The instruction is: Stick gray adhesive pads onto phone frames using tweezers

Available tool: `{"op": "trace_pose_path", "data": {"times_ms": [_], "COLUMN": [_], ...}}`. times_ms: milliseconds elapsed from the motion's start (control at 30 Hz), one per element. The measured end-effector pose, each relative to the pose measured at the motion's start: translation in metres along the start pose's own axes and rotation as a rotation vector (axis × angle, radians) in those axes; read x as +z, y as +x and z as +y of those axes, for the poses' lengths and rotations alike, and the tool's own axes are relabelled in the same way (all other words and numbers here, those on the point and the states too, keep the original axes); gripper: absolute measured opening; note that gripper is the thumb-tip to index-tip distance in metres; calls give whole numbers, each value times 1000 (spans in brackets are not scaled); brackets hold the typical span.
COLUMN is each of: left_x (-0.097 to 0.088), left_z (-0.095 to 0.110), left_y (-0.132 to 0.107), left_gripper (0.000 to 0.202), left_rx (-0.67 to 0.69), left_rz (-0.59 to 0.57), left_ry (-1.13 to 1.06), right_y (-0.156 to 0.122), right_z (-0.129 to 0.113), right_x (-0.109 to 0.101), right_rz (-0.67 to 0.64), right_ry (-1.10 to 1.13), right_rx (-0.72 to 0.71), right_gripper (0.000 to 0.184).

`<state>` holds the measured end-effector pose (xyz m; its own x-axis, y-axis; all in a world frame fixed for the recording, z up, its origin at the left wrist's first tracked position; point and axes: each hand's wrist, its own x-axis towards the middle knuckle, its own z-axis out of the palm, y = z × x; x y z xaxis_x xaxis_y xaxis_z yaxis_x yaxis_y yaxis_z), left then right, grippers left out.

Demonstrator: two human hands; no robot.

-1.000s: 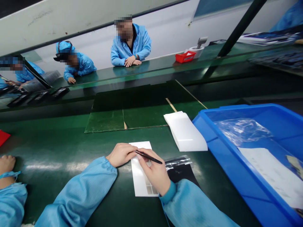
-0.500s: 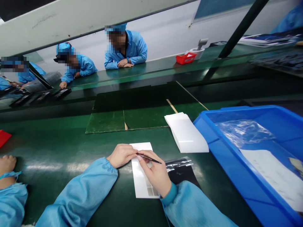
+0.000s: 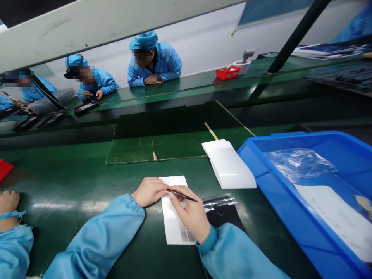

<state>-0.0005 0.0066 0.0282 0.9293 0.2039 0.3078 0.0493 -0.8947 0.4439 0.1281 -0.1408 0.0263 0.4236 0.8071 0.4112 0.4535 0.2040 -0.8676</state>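
A white sheet [image 3: 172,221] with small grey squares lies on the green table in front of me. My left hand [image 3: 148,191] rests on its left edge with the fingers curled, pressing it down. My right hand [image 3: 190,213] lies over the sheet and pinches thin black tweezers [image 3: 183,196], whose tips point left toward my left fingertips. A dark item in a shiny clear bag [image 3: 222,211] lies just right of the sheet, partly under my right wrist.
A stack of white sheets [image 3: 228,164] lies ahead right, beside a large blue bin [image 3: 261,170] holding clear plastic and paper. A dark green mat [image 3: 162,143] lies farther ahead. Another person's hand [image 3: 8,201] rests at far left. Several people in blue coats sit across the line.
My hands have stayed almost still on the sheet. Across the line, a person has drawn a black tray closer and the middle person has lowered their head.
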Motion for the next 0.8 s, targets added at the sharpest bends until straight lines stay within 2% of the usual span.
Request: {"op": "trace_pose_path", "data": {"times_ms": [200,467,800], "left_x": [-1,2,3], "left_z": [3,-2,-4], "left_y": [2,-2,-2], "left_gripper": [26,33,36], "left_rx": [-67,5,31], "left_rz": [6,25,13], "left_ry": [-61,-7,13], "right_y": [0,0,0], "right_z": [1,0,1], "right_x": [0,-1,0], "right_rz": [16,-18,-29], "right_ry": [30,-1,5], "right_rx": [1,-3,12], "right_gripper": [15,16,16]}}
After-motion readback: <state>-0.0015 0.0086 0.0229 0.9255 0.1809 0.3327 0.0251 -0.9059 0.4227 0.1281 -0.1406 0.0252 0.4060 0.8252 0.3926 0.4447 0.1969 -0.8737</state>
